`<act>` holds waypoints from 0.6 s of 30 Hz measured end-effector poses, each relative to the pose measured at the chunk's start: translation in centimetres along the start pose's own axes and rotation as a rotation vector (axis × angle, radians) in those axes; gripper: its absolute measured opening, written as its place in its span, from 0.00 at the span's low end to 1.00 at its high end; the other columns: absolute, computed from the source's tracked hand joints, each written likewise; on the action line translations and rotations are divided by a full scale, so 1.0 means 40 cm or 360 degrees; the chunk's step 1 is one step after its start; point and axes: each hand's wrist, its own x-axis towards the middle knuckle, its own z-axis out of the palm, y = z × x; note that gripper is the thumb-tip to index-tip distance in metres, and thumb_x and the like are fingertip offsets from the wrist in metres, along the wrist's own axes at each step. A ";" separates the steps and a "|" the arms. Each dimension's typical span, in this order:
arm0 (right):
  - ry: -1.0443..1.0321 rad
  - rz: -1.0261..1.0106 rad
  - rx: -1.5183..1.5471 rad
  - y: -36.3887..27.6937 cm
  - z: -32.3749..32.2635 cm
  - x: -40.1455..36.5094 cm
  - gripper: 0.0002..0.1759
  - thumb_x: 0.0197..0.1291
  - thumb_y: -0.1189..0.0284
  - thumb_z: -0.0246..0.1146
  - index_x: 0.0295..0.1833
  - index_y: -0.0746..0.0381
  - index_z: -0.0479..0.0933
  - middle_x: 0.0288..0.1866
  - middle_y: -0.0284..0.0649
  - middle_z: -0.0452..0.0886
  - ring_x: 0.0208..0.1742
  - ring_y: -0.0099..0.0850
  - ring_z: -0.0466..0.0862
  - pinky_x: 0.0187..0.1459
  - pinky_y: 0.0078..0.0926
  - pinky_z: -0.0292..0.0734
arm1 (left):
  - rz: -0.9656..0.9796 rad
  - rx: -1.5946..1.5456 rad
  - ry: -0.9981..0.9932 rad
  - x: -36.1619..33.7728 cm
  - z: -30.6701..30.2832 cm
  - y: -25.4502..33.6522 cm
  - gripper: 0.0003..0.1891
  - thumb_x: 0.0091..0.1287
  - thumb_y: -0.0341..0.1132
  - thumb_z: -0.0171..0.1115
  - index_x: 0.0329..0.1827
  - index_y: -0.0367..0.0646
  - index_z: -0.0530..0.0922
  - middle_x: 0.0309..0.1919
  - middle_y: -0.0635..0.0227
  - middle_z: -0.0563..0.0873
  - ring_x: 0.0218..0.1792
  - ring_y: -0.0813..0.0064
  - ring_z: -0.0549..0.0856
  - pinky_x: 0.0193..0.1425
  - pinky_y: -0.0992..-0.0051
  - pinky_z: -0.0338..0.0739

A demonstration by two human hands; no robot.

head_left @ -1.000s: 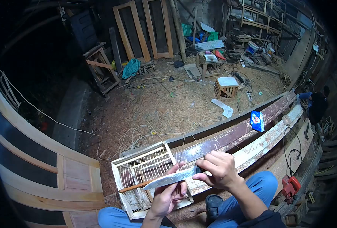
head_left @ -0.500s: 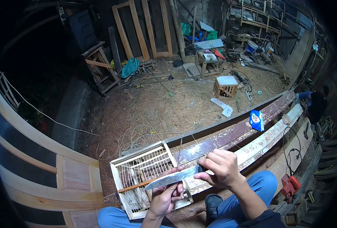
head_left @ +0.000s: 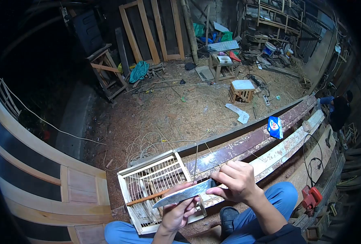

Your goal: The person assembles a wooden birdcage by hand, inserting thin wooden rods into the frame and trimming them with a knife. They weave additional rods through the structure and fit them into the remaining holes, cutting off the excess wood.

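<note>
My right hand [head_left: 237, 179] is closed around the dark handle of a broad-bladed knife [head_left: 182, 194], its blade pointing left. Under and behind the blade, my left hand [head_left: 177, 213] is closed on a thin wooden stick [head_left: 196, 162] that rises above the fingers. The blade hides where it meets the stick. Beside and below my left hand lies a pale wooden cage-like frame [head_left: 150, 171] with many thin bars and a reddish-brown crosspiece [head_left: 148, 198].
A long brown plank [head_left: 213, 160] and a pale plank [head_left: 270, 159] run rightward. A blue-and-white packet [head_left: 275, 127] rests on the planks. At right lies a red power tool [head_left: 311, 199]. Wooden door panels [head_left: 83, 185] stand left. Coiled cord [head_left: 142, 146] lies on the shaving-covered floor.
The stick has shifted slightly right and leans a little differently. The knife blade and my left fingers have moved slightly; both hands keep their hold.
</note>
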 end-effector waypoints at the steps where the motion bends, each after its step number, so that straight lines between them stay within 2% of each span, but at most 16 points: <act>1: 0.0003 -0.0005 -0.0005 0.003 -0.002 0.000 0.24 0.57 0.44 0.73 0.37 0.55 0.83 0.25 0.30 0.73 0.26 0.28 0.76 0.27 0.28 0.69 | -0.0049 -0.0061 -0.0023 0.000 -0.006 0.000 0.20 0.78 0.23 0.61 0.71 0.36 0.76 0.57 0.48 0.84 0.33 0.84 0.77 0.25 0.88 0.64; 5: 0.0033 -0.0034 0.0003 0.007 -0.007 0.005 0.25 0.54 0.45 0.75 0.38 0.58 0.84 0.25 0.32 0.73 0.25 0.32 0.77 0.25 0.31 0.69 | -0.0076 -0.0224 -0.0279 0.003 -0.036 -0.015 0.21 0.77 0.22 0.60 0.72 0.38 0.76 0.60 0.51 0.84 0.36 0.82 0.79 0.25 0.86 0.63; 7: 0.0029 -0.0042 -0.0028 0.008 -0.010 0.004 0.26 0.55 0.44 0.74 0.38 0.57 0.84 0.24 0.32 0.74 0.24 0.32 0.77 0.26 0.30 0.69 | -0.0040 0.0000 -0.0062 -0.003 -0.005 -0.009 0.24 0.78 0.21 0.59 0.76 0.38 0.73 0.50 0.54 0.85 0.34 0.83 0.76 0.27 0.85 0.63; 8: 0.0030 -0.0042 -0.0029 0.009 -0.009 0.003 0.26 0.55 0.44 0.74 0.38 0.57 0.84 0.24 0.32 0.74 0.24 0.32 0.77 0.26 0.30 0.69 | -0.0040 0.0001 -0.0063 -0.005 0.002 -0.004 0.24 0.78 0.21 0.59 0.76 0.38 0.73 0.50 0.54 0.85 0.34 0.83 0.76 0.27 0.85 0.63; 10: 0.0054 -0.0056 -0.0051 0.011 -0.008 0.000 0.26 0.55 0.43 0.74 0.37 0.57 0.84 0.24 0.32 0.74 0.24 0.31 0.77 0.26 0.31 0.69 | -0.0094 0.0006 -0.0059 -0.006 0.010 0.005 0.26 0.79 0.23 0.58 0.79 0.35 0.69 0.41 0.60 0.83 0.34 0.83 0.74 0.30 0.84 0.64; 11: 0.0053 -0.0056 -0.0051 0.011 -0.009 0.000 0.26 0.55 0.43 0.74 0.37 0.57 0.84 0.24 0.32 0.74 0.24 0.31 0.77 0.26 0.31 0.69 | -0.0095 0.0006 -0.0058 -0.004 0.006 0.009 0.26 0.79 0.23 0.58 0.79 0.35 0.69 0.41 0.60 0.83 0.34 0.83 0.74 0.30 0.84 0.64; 13: 0.0087 -0.0078 -0.0127 0.013 -0.011 0.001 0.25 0.55 0.41 0.72 0.36 0.53 0.83 0.25 0.28 0.72 0.26 0.26 0.75 0.27 0.27 0.67 | -0.0229 -0.0247 -0.0326 0.001 -0.003 0.015 0.27 0.80 0.25 0.57 0.81 0.33 0.67 0.36 0.64 0.79 0.34 0.84 0.73 0.31 0.83 0.64; 17: 0.0050 -0.0083 -0.0143 0.022 -0.023 0.004 0.24 0.56 0.44 0.73 0.36 0.54 0.83 0.25 0.30 0.73 0.25 0.29 0.76 0.27 0.29 0.67 | -0.0235 -0.0216 -0.0292 0.000 0.028 0.020 0.25 0.81 0.27 0.57 0.80 0.36 0.70 0.30 0.68 0.76 0.31 0.84 0.72 0.29 0.83 0.61; 18: 0.0135 0.0038 -0.0142 0.033 -0.026 0.007 0.23 0.57 0.45 0.74 0.36 0.55 0.83 0.25 0.31 0.74 0.25 0.31 0.76 0.27 0.31 0.68 | -0.0173 -0.0030 -0.0272 -0.003 0.041 0.023 0.25 0.81 0.28 0.56 0.80 0.37 0.71 0.28 0.69 0.75 0.29 0.85 0.70 0.28 0.83 0.60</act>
